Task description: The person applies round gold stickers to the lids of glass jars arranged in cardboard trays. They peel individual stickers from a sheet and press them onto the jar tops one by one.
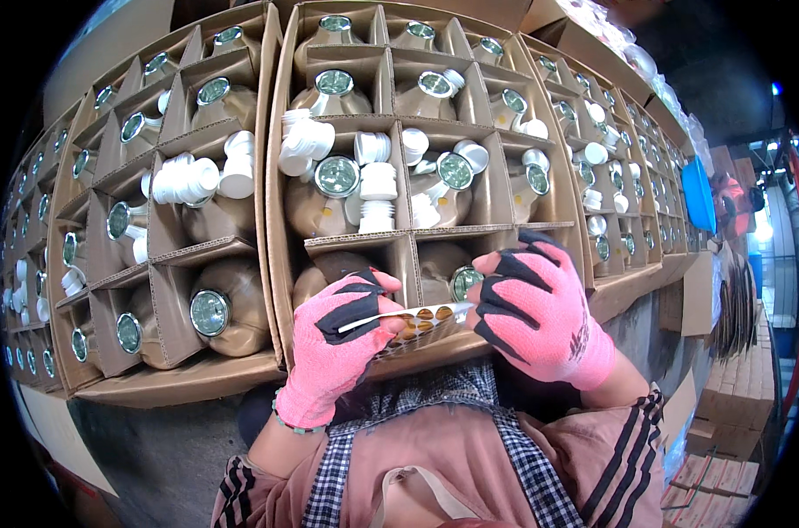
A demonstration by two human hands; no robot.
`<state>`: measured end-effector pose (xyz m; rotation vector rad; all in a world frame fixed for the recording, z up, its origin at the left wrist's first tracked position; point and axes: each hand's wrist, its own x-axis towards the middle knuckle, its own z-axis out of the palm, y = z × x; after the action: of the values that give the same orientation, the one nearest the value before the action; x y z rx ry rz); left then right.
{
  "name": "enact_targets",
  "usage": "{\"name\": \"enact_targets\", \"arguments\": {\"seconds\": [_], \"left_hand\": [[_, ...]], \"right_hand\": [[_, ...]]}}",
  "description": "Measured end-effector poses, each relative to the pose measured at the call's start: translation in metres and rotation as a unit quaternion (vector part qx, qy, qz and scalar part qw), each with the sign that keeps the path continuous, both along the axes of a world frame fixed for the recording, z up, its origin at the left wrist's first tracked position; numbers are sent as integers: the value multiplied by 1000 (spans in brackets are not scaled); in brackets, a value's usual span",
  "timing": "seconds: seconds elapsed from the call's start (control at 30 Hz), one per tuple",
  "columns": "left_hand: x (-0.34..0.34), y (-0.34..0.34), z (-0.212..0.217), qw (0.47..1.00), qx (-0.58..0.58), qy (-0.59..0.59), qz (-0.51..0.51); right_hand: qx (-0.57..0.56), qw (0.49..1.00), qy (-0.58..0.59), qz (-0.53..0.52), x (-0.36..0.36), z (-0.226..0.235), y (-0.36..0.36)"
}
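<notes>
Both my hands wear pink gloves with black patches. My left hand [336, 341] and my right hand [540, 310] grip the two ends of a flat sheet of round gold stickers [414, 319], held level just above the near edge of an open cardboard carton [282, 189]. The carton's dividers hold brown jugs with foil-sealed mouths [337, 176]. Stacks of white caps [377, 189] rest among the jugs in the middle row. One sealed mouth [463, 282] sits just behind the sheet.
More divided cartons of sealed jugs stand to the left [208, 312] and right [593, 167], some with white caps. A blue basin [699, 195] sits at the far right. Stacks of flat cardboard [725, 396] lie at lower right.
</notes>
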<state>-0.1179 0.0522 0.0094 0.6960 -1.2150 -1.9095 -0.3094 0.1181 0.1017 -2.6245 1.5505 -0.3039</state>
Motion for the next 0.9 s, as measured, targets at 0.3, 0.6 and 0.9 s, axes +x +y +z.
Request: {"name": "enact_targets", "arguments": {"seconds": [0.3,0.6,0.9], "left_hand": [[-1,-4,-5,998,-17,-55,-33],[-6,-8,-8,998,-24,-53,-20],[-6,-7,-10,998,-33,-47,-16]], "right_hand": [[-38,961,-175,-209,-85,-31,-129],[24,976,161,-146,-110,-104,-230],[-84,960,245,-107,-104,-100,-227]]}}
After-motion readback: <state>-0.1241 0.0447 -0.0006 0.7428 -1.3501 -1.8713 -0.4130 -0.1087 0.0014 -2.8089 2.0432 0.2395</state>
